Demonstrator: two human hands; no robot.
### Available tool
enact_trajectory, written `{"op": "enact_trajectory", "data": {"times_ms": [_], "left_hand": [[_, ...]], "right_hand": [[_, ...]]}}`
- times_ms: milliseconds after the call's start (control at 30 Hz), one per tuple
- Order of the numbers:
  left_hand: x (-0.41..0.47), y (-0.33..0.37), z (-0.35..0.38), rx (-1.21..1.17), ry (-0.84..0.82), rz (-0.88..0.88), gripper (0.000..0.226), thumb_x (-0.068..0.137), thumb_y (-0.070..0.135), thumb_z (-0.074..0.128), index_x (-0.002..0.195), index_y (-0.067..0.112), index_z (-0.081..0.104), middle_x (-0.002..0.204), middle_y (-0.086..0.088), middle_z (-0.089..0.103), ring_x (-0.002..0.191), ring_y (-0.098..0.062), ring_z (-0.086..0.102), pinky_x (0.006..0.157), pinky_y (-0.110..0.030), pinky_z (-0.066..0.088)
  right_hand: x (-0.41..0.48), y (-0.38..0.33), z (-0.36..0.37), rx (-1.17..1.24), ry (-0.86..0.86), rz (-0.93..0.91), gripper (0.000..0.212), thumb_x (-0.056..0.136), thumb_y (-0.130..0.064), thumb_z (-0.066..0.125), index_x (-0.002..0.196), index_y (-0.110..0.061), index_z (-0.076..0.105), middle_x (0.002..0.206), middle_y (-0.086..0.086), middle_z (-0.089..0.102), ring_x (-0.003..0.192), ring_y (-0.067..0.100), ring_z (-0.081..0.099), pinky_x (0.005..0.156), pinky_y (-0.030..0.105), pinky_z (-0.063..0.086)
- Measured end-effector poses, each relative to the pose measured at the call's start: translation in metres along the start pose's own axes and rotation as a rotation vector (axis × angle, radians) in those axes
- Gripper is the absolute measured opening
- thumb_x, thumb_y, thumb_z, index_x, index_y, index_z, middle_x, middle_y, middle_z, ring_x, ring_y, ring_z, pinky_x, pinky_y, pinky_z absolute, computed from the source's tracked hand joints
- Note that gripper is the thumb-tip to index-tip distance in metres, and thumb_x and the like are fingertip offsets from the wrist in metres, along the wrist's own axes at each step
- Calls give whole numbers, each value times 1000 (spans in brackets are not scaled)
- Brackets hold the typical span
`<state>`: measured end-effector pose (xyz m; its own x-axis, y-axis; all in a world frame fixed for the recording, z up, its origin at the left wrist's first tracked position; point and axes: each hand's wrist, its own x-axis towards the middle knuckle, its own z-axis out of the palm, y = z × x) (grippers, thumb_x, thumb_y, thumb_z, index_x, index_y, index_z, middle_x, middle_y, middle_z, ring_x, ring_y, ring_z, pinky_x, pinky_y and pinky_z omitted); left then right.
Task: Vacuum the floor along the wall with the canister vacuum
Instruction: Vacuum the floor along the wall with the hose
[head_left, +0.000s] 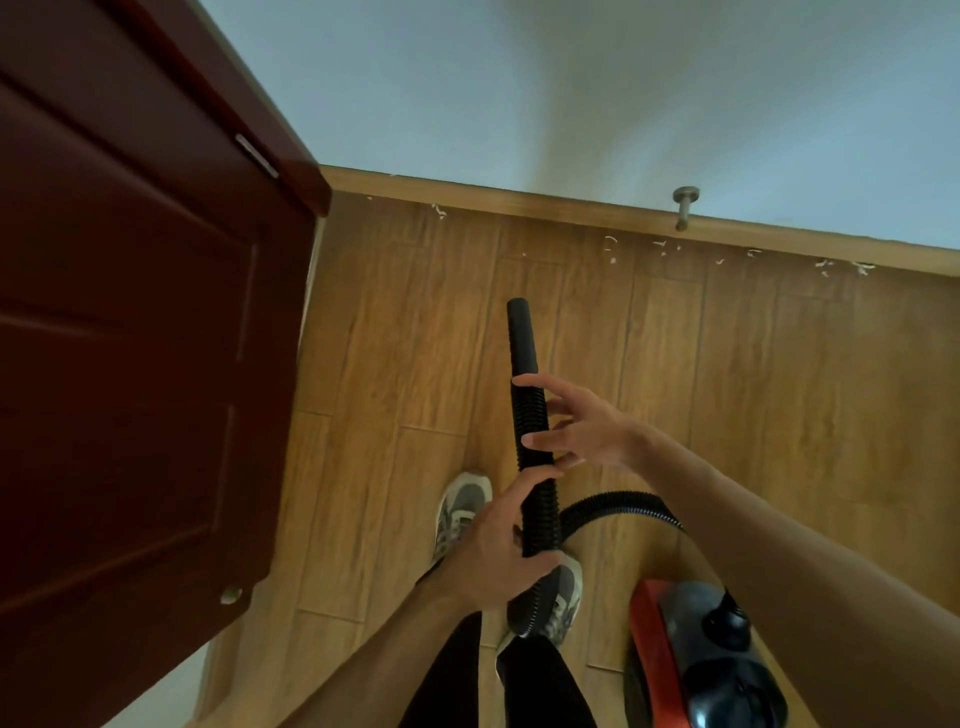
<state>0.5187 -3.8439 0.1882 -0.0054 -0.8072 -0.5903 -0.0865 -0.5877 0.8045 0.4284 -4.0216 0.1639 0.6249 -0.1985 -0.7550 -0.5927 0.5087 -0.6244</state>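
Observation:
A black ribbed vacuum hose (531, 415) rises in front of me and ends in a smooth black nozzle (521, 335) that points toward the wall. My left hand (498, 545) grips the hose low down. Higher up, my right hand (576, 423) is beside the hose with its fingers spread, the fingertips touching it. The hose loops back to the red and grey canister vacuum (696, 660) on the floor at the lower right. White scraps of debris (727, 254) lie scattered on the wooden floor (395, 332) along the baseboard (519, 200).
A dark red wooden door (135, 338) stands open at the left, its edge close to the wall corner. A metal door stopper (684, 205) sticks out of the baseboard. My feet in grey shoes (462, 506) stand under the hose. The pale wall (571, 93) fills the top.

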Motion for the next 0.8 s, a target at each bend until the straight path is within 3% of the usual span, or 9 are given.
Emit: {"op": "enact_trajectory", "data": {"times_ms": [100,267,333,467,533,667,800], "left_hand": [[13,0,-6,-21,-36,-30,73,83,14,75,138,47,40,118,30,53,105,-4,57,80,-19,52],[39,3,-15,-72,-116,-97,70,81,18,73,132,55,42,121,10,56,112,-21,58,88,-42,58],[51,6,-18,-128,-162,-160,69,84,12,72,131,55,44,118,1,55,106,-29,62,80,-50,60],[74,10,-11,-161,-209,-234,69,88,3,70,123,57,48,119,-6,53,97,-29,69,72,-58,60],[82,10,-1,-137,-232,-241,69,88,2,70,127,55,47,119,-5,54,93,-26,71,72,-58,60],[90,12,24,-31,-252,-181,67,88,1,70,134,44,47,125,-3,55,94,-3,67,75,-35,62],[93,5,61,35,-236,-199,64,87,1,71,125,49,50,119,-3,55,106,-21,65,81,-45,62]], "right_hand": [[6,0,-8,37,31,29,64,89,-2,67,136,-40,48,127,6,52,109,28,63,77,45,61],[15,2,-21,88,110,43,60,90,-5,65,137,-38,46,125,6,56,108,25,63,79,44,61],[16,4,-24,119,167,26,59,91,-6,65,138,-37,46,124,5,56,106,23,63,75,37,61],[14,21,-29,213,339,-29,59,92,-11,66,142,-33,44,118,8,62,86,10,69,61,20,55],[6,39,-30,323,428,-40,57,93,-16,65,143,-31,42,114,9,64,77,5,71,59,17,53],[-23,94,-28,558,635,-29,51,96,-28,62,142,-30,41,116,6,62,90,14,70,74,29,58],[-70,184,-4,670,925,158,35,97,-26,59,130,-17,51,105,11,65,84,18,67,71,32,57]]}}
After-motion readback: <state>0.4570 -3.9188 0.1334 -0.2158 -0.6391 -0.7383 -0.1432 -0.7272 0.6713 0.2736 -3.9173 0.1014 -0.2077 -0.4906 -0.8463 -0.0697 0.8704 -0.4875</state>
